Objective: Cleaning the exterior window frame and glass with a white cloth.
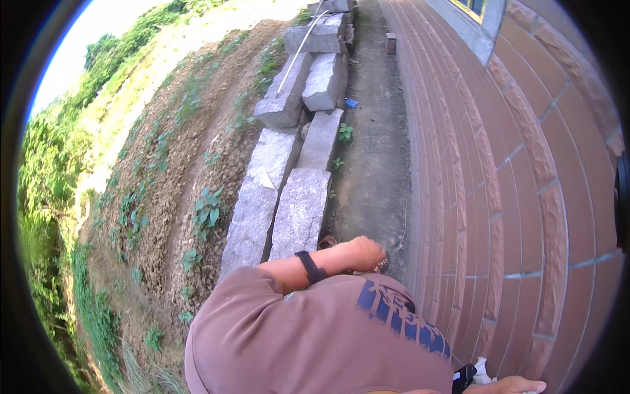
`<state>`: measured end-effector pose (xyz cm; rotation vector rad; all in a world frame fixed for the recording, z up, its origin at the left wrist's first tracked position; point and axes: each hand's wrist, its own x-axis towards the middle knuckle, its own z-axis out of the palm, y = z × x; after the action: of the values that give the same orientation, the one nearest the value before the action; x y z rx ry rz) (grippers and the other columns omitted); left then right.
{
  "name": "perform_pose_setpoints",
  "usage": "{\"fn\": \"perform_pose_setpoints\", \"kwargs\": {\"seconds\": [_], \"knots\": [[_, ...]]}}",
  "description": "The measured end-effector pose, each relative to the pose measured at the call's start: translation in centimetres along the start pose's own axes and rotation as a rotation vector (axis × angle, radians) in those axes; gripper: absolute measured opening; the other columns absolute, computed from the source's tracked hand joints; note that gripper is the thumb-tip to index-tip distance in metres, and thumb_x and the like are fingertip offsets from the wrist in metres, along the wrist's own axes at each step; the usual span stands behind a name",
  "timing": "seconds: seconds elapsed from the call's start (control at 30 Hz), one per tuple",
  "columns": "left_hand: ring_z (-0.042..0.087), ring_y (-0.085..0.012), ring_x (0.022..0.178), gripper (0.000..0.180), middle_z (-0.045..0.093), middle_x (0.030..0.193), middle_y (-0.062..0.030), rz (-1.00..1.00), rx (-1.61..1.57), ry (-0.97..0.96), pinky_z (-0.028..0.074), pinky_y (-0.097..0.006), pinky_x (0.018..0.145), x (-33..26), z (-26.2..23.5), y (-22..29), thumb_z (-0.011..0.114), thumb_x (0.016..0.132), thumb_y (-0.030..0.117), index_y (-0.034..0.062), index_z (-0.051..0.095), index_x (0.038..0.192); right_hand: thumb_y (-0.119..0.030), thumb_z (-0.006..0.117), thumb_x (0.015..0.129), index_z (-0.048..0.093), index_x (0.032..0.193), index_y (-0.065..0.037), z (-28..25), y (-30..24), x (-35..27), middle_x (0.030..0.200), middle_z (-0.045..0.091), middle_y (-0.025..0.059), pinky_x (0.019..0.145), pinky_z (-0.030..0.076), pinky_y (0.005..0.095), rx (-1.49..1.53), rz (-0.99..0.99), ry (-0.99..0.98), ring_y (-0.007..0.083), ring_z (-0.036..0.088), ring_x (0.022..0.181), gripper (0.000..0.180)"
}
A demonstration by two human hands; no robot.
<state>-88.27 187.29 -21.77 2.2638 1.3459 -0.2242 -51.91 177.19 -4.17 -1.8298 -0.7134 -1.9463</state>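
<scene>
My left arm reaches across the front of my brown shirt (308, 328), with a black band round the wrist. My left hand (365, 252) is closed, its fingers curled downward over the narrow concrete path; what they hold, if anything, is hidden. Beside its knuckles a small dark item with light spots shows, too little of it to name. My right hand (515, 385) is at the lower right by the tiled wall, cut off by the picture's edge. A black wrist device (464, 379) and a crumpled white piece (483, 372) are close to it.
Long grey stone blocks (298, 210) lie in rows left of the path (374, 151). A thin pale pole (302, 49) rests on the farther blocks. A reddish-brown tiled wall (525, 217) bounds the right. Tilled soil with green plants (207, 209) spreads left. Blue litter (352, 103) lies ahead.
</scene>
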Motion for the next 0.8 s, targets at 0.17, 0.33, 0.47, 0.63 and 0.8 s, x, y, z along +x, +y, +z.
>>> {"fn": "perform_pose_setpoints", "kwargs": {"seconds": [0.17, 0.33, 0.47, 0.63, 0.8], "knots": [[0.061, -0.0322, 0.083, 0.02, 0.062, 0.088, -0.0161, -0.093, 0.002, 0.138, 0.048, -0.043, 0.073, 2.2, -2.6, -3.4, 0.05, 0.078, 0.018, 0.0033, 0.06, 0.088, -0.013, 0.052, 0.088, 0.044, 0.054, -0.004, 2.5, -9.4, -0.8, 0.053, 0.045, 0.0155, 0.056, 0.032, 0.0504, 0.741, 0.242, -0.103, 0.0356, 0.043, 0.05, 0.035], [0.061, -0.0324, 0.088, 0.024, 0.062, 0.093, -0.0171, -0.146, -0.232, 0.123, 0.048, -0.043, 0.077, 3.0, -4.6, -4.4, 0.049, 0.079, 0.02, 0.0024, 0.06, 0.091, -0.02, 0.063, 0.084, 0.061, 0.094, 0.004, 5.2, -19.8, 0.3, 0.092, 0.063, 0.0163, 0.074, 0.044, 0.0453, 0.655, -0.219, -0.152, 0.0372, 0.058, 0.083, 0.026], [0.06, -0.0348, 0.081, 0.019, 0.061, 0.084, -0.0166, -0.208, -0.314, 0.264, 0.047, -0.045, 0.069, 3.6, -4.2, -7.3, 0.05, 0.079, 0.02, 0.0028, 0.057, 0.084, -0.026, 0.062, 0.085, 0.064, 0.093, 0.0, 7.2, -24.6, 1.5, 0.091, 0.065, 0.0131, 0.076, 0.041, 0.0451, 0.707, -0.275, -0.158, 0.0365, 0.057, 0.083, 0.027], [0.06, -0.0347, 0.088, 0.026, 0.062, 0.091, -0.0192, -0.307, -0.429, 0.231, 0.048, -0.044, 0.076, 4.7, -6.6, -11.8, 0.047, 0.079, 0.021, 0.0009, 0.059, 0.092, -0.04, 0.054, 0.087, 0.066, 0.093, -0.003, 9.8, -30.7, 3.1, 0.096, 0.065, 0.0126, 0.083, 0.04, 0.0463, 0.524, -0.27, -0.181, 0.0351, 0.057, 0.092, 0.04], [0.06, -0.0352, 0.086, 0.024, 0.061, 0.089, -0.0194, -0.337, -0.422, 0.297, 0.048, -0.045, 0.074, 5.1, -8.4, -15.9, 0.048, 0.078, 0.019, 0.0004, 0.059, 0.089, -0.031, 0.049, 0.088, 0.055, 0.076, -0.004, 10.2, -37.5, 5.7, 0.074, 0.056, 0.0147, 0.068, 0.037, 0.0457, 0.539, -0.309, -0.204, 0.0341, 0.052, 0.07, 0.03]]}}
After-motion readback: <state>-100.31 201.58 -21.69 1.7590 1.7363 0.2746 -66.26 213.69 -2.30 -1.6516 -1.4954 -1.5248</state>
